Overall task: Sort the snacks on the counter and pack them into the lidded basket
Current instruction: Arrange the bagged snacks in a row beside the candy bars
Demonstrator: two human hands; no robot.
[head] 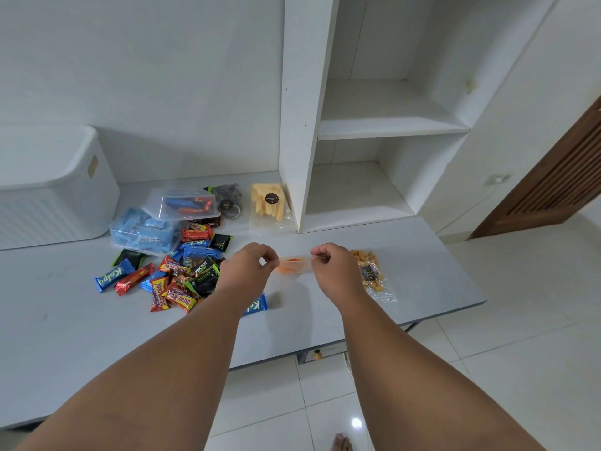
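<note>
While our left hand (248, 268) and right hand (335, 268) are pinching the ends of a small clear bag (294, 265) with curled fingers, we are holding it over the tabletop (422, 255); the snack bars (175, 278) are lying at 9 o'clock, the basket (48, 190) at 10.

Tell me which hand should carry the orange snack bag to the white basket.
Probably left: left hand and right hand both pinch the bag, but the basket stands far left on the counter.
</note>
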